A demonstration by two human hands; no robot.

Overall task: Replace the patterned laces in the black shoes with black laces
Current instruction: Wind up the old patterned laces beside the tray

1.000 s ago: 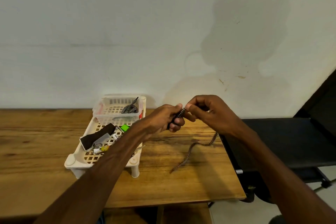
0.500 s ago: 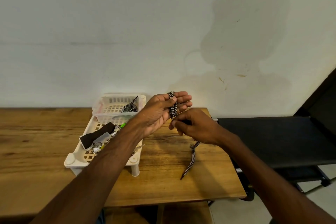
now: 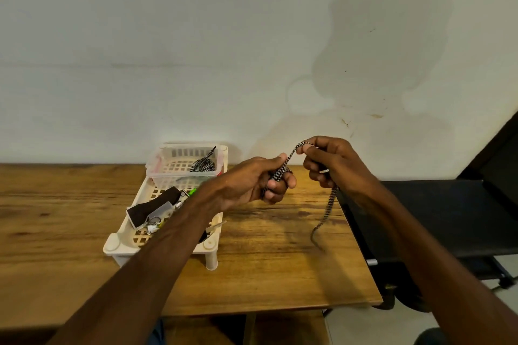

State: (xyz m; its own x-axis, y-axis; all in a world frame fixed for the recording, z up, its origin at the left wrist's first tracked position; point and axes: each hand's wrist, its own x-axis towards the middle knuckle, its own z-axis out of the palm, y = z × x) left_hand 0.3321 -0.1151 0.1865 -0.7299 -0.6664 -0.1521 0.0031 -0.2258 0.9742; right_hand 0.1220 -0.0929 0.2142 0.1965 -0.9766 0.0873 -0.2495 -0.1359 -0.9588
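Lifted since before, the right hand (image 3: 330, 162) pinches the lace (image 3: 291, 154) right of the tray (image 3: 112, 244); the left hand (image 3: 263, 182) grips its coils. Slack slants between them; the tail hangs under the right hand.

Soft, even indoor light, moderately bright. Faint arm shadows on table (image 3: 280, 274) beneath left hand (image 3: 252, 182). Grey patch on wall (image 3: 168, 64) above right hand (image 3: 333, 165): shadow or stain, undetermined. Patterned lace (image 3: 328, 204) tail below right hand slightly blurred. Wide-angle bowing at edges.
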